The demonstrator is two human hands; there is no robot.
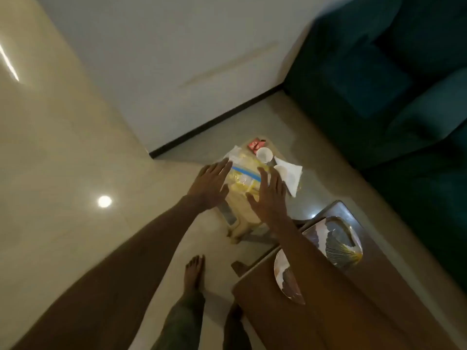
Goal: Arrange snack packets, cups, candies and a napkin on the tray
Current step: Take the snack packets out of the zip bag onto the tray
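While both hands are hovering spread and empty, the left hand (211, 186) and right hand (269, 195) are flanking the snack packets (243, 178) on the stool (242, 218), apparently lying lengthwise away from the person; the tray (353, 238) is waiting rightward.

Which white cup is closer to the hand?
The near cup, resting on the napkin, right beside the right hand fingertips. The other cup stands farther back, by the red packet.
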